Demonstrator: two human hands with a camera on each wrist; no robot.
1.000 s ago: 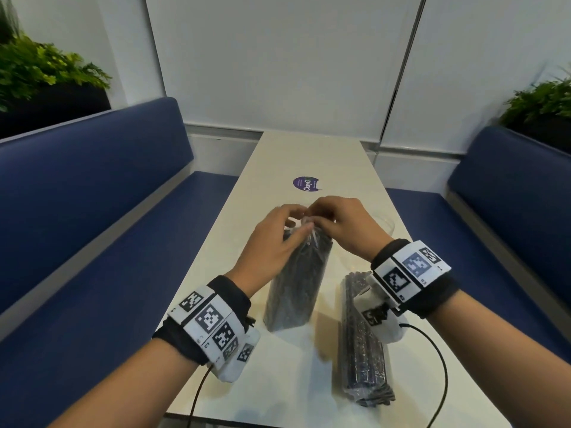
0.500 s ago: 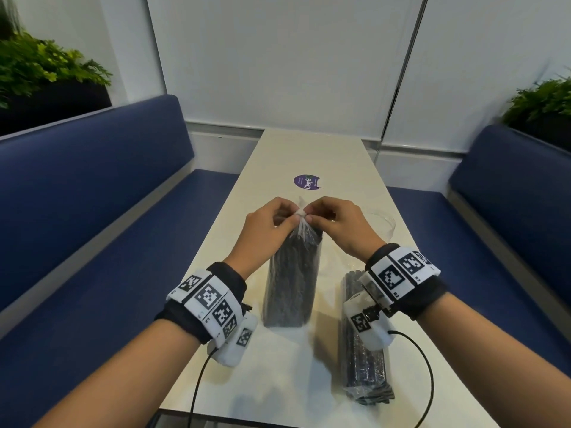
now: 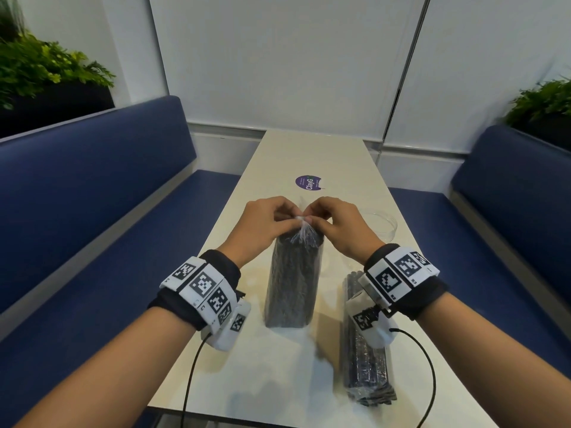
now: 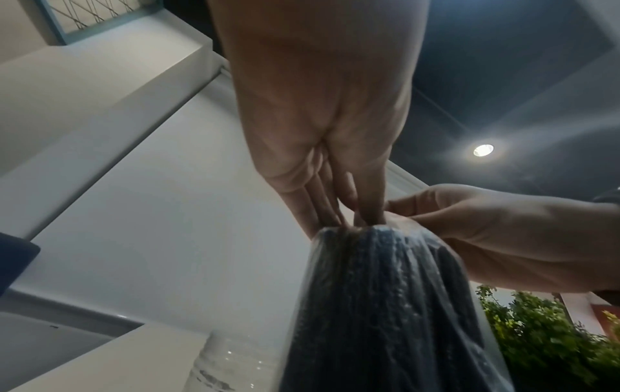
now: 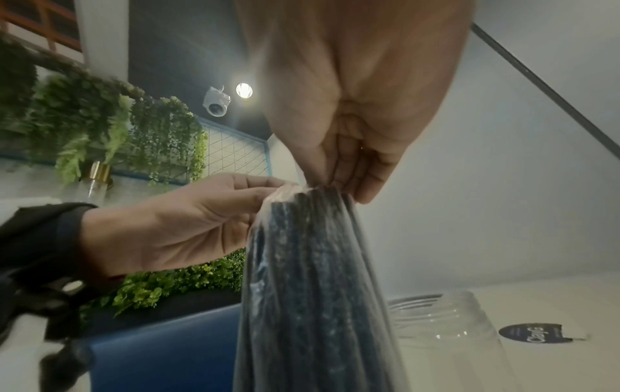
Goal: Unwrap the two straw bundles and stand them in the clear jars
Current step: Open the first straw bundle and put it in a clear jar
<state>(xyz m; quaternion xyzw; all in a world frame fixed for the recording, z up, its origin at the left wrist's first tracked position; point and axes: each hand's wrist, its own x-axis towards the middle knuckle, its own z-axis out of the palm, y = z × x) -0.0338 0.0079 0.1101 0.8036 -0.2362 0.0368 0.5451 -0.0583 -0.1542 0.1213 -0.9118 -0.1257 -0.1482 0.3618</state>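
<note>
Booth table (image 3: 309, 156), frame centre: upright straw bundle (image 3: 292, 285); left hand (image 3: 265, 225) and right hand (image 3: 336, 225) both pinch its gathered film top. Film looks thin, slippery; grip close to the knot. Bundle 2 (image 3: 367, 362) lies lower right.

Your upright bundle (image 3: 292, 282) holds black straws under a clear, glossy wrap, gathered into a whitish twist at the top. The second bundle (image 3: 367, 362) beside it is the same black under clear film. Your wrist bands (image 3: 204, 285) are white over black cuffs, printed with black-and-white square code patterns. The table (image 3: 312, 156) is plain cream, with a round purple sticker (image 3: 310, 182) lettered in white. The jar (image 5: 446, 336) is colourless and see-through. The benches (image 3: 92, 186) on both sides are deep blue, the wall panels (image 3: 278, 57) white with a dark seam, and the plants (image 3: 46, 66) green in black planters.
</note>
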